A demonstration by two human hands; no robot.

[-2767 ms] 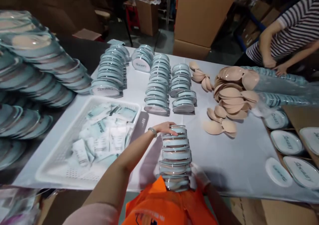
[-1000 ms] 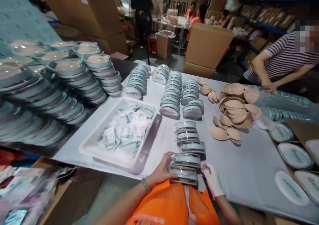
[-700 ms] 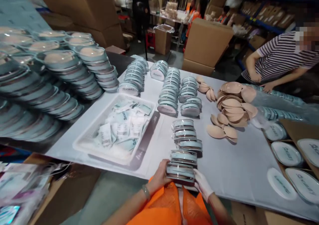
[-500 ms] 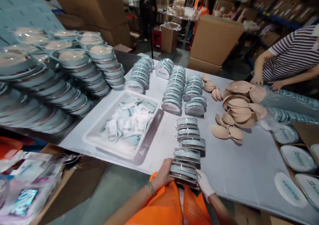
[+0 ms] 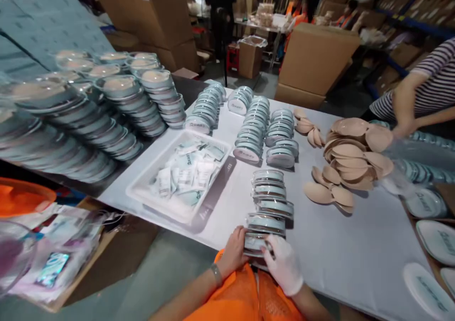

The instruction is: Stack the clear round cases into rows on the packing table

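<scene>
A row of pale-blue oval packs [image 5: 267, 202] in clear plastic stands on edge, running back from the table's front edge. At its near end, my bare left hand [image 5: 234, 247] holds the left side of the nearest packs [image 5: 254, 243]. My right hand [image 5: 284, 264], in a white glove, is over their right side, its thumb and fingers bent together at the top edge of a pack. What those fingertips pinch is partly hidden by the glove. To the left, a white tray [image 5: 137, 195] holds small white-and-blue sachets [image 5: 186, 174].
Beige bra cups [image 5: 346, 153] lie piled on the right. More packs stand in rows at the back [image 5: 249, 136], with tall stacks [image 5: 121, 103] at left. A person in a striped top [image 5: 432, 84] works at far right. Cardboard boxes [image 5: 316, 60] stand behind the table.
My right hand has moved from the packs' right side up and left onto their top edge. My left hand stays at the left side. The view has shifted slightly; the striped-top person's arms have moved.
</scene>
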